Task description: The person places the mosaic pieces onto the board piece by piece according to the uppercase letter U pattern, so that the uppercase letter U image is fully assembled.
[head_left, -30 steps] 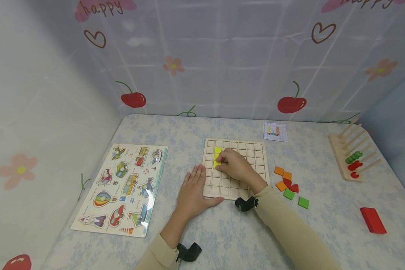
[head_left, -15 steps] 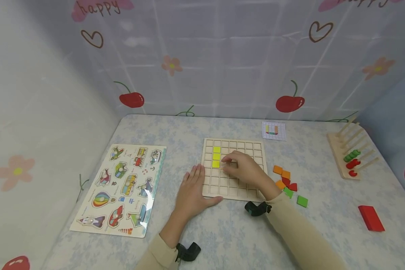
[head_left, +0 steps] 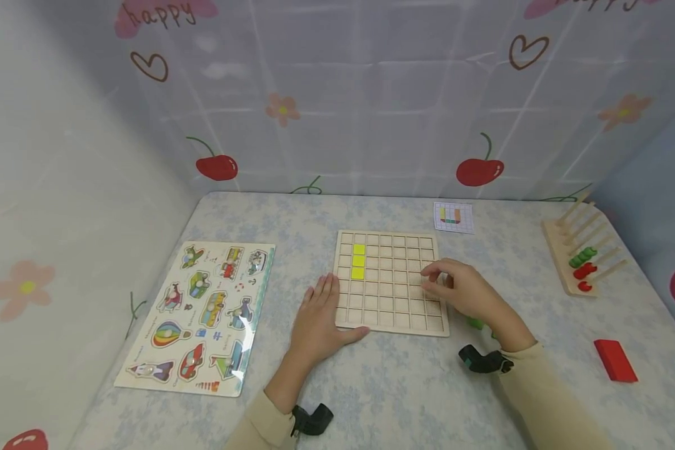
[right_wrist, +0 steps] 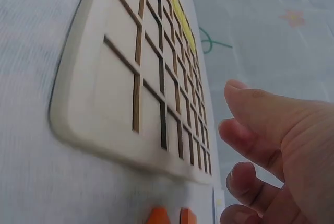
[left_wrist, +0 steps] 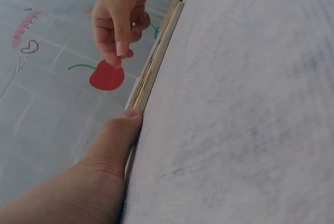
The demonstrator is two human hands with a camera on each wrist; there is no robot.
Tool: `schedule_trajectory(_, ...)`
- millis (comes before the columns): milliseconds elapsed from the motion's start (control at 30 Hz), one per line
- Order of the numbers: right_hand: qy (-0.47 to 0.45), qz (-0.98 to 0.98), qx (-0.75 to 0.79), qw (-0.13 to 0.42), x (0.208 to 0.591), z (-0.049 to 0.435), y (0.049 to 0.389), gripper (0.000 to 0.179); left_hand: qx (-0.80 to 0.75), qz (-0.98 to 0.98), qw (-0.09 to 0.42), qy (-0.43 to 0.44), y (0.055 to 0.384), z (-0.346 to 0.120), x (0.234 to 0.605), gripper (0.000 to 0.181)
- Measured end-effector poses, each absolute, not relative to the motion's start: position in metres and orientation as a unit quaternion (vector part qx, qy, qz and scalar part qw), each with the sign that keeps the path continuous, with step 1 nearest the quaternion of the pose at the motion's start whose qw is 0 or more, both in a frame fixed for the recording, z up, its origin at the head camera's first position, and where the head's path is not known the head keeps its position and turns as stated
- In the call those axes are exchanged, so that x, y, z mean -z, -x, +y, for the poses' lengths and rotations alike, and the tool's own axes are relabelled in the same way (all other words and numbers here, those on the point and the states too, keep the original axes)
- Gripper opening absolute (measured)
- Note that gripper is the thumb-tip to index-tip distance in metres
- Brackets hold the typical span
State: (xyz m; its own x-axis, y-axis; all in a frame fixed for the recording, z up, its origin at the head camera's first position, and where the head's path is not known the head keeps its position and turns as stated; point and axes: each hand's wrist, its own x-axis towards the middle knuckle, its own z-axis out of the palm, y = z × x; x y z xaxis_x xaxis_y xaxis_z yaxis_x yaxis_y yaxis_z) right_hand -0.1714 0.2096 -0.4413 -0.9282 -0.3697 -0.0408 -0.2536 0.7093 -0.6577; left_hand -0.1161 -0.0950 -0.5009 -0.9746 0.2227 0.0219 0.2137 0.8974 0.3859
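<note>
In the head view a wooden grid board [head_left: 394, 322] lies flat on the table, with a column of 3 yellow square tiles [head_left: 358, 261] set in its cells near the left side. My left hand [head_left: 315, 322] lies with straight fingers along the board's left edge, its thumb at the front edge. Over the board's right edge is my right hand [head_left: 469, 294], fingers loosely bent and holding nothing; the right wrist view shows the gap between thumb and fingers [right_wrist: 248, 143]. Part of a green tile [head_left: 475, 322] peeks out beneath that hand, which hides other loose tiles. Orange tiles [right_wrist: 158, 216] appear low in the right wrist view.
A small pattern card [head_left: 453, 217] lies behind the board. To the left is a picture puzzle board [head_left: 242, 340] with vehicle pieces. At the right stand a wooden peg rack [head_left: 557, 259] with green and red beads, and a red block [head_left: 615, 360] nearer the front.
My right hand has drawn away from the yellow tiles and moved right, to the board's right edge, now covering most loose tiles. The left hand has stayed at the board's edge.
</note>
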Motion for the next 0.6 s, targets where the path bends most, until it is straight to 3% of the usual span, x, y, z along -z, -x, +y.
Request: schedule_trajectory(600,0.079,0.951,0.294,0.063,0.447,0.292,0.142,0.025,-0.205,0.972,0.01,-0.113,0.116,-0.096,0.499,0.124)
